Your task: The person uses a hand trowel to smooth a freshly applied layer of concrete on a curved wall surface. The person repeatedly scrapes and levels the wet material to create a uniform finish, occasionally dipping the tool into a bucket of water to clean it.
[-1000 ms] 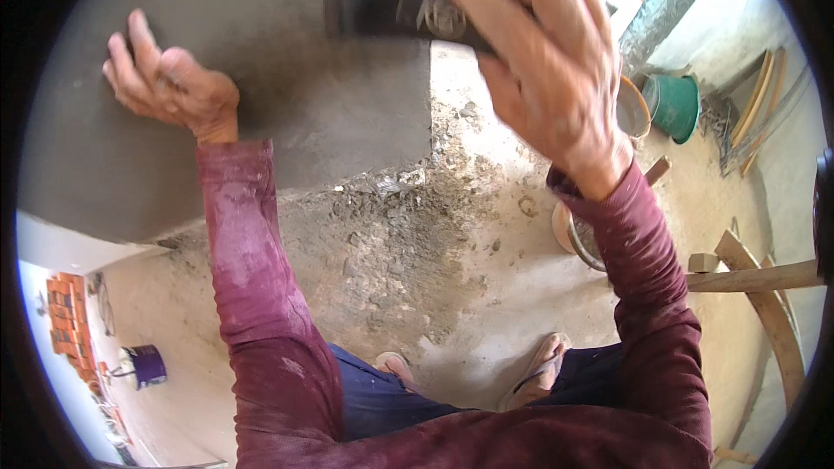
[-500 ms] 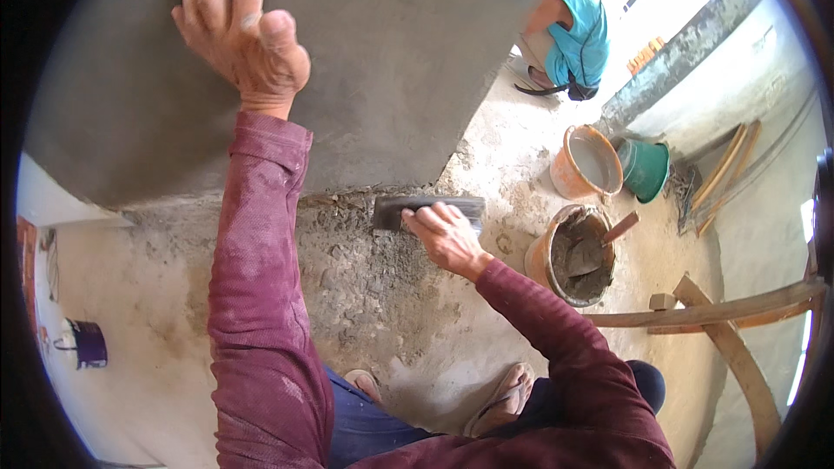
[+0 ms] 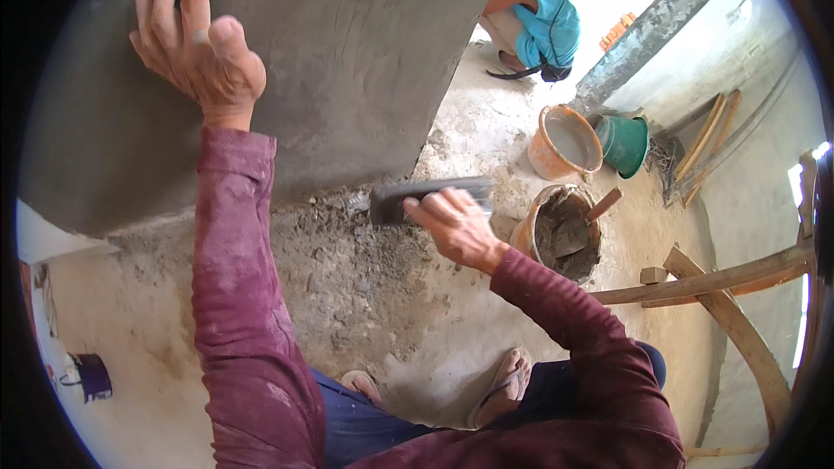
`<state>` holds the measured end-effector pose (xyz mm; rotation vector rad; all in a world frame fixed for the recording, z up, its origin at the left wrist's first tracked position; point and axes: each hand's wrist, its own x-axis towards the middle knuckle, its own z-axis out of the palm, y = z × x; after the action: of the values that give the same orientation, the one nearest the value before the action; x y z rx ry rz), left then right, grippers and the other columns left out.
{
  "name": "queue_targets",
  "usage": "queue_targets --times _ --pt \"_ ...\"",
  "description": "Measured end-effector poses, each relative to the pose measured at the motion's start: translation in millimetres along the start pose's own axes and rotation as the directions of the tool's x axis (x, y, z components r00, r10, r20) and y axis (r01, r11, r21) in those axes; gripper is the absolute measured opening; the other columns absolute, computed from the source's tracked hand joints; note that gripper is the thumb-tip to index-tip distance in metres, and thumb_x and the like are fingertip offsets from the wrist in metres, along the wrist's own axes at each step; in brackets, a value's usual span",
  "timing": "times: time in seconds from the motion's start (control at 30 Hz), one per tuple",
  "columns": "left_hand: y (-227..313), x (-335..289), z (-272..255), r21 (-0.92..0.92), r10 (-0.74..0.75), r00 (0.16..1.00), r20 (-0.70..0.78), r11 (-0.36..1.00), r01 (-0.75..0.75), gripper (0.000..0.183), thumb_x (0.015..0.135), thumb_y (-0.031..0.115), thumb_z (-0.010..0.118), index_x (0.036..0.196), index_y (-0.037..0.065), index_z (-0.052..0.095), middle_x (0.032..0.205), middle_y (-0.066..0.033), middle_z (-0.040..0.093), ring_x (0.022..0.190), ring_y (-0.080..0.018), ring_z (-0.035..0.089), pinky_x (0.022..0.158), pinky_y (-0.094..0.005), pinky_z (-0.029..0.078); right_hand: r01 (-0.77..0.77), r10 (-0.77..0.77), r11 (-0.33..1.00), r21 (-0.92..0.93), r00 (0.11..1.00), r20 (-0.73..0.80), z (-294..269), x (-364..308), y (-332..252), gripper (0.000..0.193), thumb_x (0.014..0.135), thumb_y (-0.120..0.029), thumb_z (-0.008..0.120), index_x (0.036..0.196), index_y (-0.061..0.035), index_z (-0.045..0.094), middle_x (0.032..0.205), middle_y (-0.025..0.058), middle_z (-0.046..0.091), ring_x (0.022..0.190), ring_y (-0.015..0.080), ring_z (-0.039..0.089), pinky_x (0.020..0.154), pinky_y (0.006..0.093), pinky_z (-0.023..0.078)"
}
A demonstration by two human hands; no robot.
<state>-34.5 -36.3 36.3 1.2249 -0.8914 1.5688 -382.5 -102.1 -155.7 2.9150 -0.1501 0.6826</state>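
My left hand (image 3: 198, 56) lies against the grey plastered wall (image 3: 347, 61), its fingers spread and nothing in it. Lower and to the right, my right hand (image 3: 456, 221) grips a dark plastering float (image 3: 391, 202), its fingers wrapped over the back. The float is tilted a little and sits near the bottom edge of the wall, above a strip of floor littered with crumbled mortar (image 3: 347, 252). Whether the float touches the wall cannot be made out. Right of that hand stands a mortar bucket (image 3: 530, 234) with a trowel (image 3: 573, 236) resting in the mix.
Behind the mortar bucket are an orange bucket (image 3: 543, 156) of greyish liquid and a green bucket (image 3: 638, 146). A person in a turquoise top (image 3: 556, 13) squats at the far right. Wooden beams (image 3: 730, 276) cross the right side. A dark purple pail (image 3: 94, 378) stands at left.
The float has tilted and shifted slightly up and left with my right hand. The whole view has swung, so the wall, buckets and other person sit further left.
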Motion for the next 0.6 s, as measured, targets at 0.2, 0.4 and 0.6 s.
queue_targets --times 0.2,0.4,0.6 --pt "-5.2 3.3 -4.0 0.045 -0.001 1.0 -0.003 0.999 0.001 0.074 0.108 0.053 0.007 0.139 0.017 0.064 0.143 -0.0097 0.054 0.137 -0.0331 0.04 0.12 -0.0527 0.021 -0.119 0.041 0.981 -0.151 0.897 -0.439 -111.8 73.7 37.6 0.062 0.072 -0.001 0.067 0.133 -0.0097 0.064 0.097 0.0057 0.051 0.09 0.0264 0.055 0.077 0.0411 0.049" --pt "-10.8 -0.1 -0.9 0.058 0.065 0.998 -0.004 0.996 -0.064 0.069 0.109 0.05 0.011 0.138 0.017 0.064 0.139 -0.0117 0.059 0.135 -0.0326 0.042 0.119 -0.0519 0.024 -0.032 -0.001 0.981 -0.19 0.985 -0.172 -72.9 84.7 40.5 0.054 0.078 -0.001 0.066 0.132 -0.0108 0.063 0.107 0.0072 0.055 0.099 0.0274 0.057 0.082 0.0402 0.05" --pt "-65.6 0.4 3.4 0.273 0.176 0.933 0.314 0.924 -0.266 0.051 0.102 0.039 0.039 0.12 0.002 0.07 0.111 -0.017 0.07 0.103 -0.0365 0.059 0.094 -0.0449 0.045 0.054 -0.071 0.993 0.1 0.982 0.174 -42.2 -24.0 30.1 0.053 0.08 -0.011 0.073 0.132 -0.0122 0.063 0.111 0.01 0.057 0.114 0.0269 0.057 0.095 0.044 0.051"
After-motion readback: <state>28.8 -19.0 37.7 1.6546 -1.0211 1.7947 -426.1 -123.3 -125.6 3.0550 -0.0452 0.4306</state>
